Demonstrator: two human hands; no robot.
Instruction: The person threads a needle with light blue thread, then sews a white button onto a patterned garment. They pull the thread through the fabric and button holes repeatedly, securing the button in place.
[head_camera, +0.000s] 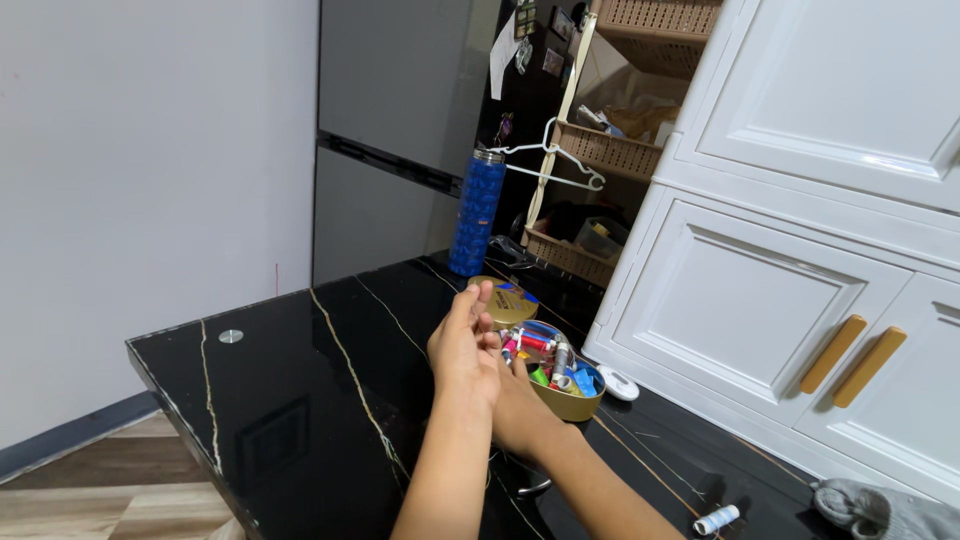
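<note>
Black marble table (300, 400) is carrying a gold tin (578, 404) of thread spools at 3 o'clock of the left hand (465, 350) (fingers extending open), which is blocking the right hand (520, 410); its grip is unreadable.

Home kitchen: fridge (400, 130), white cabinets (800, 260), marble table (300, 400).

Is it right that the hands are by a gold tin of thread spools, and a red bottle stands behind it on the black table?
Not quite: the bottle is blue, not red. The head view shows it behind the gold tin of thread spools on the black table, with the hands beside the tin.
</note>
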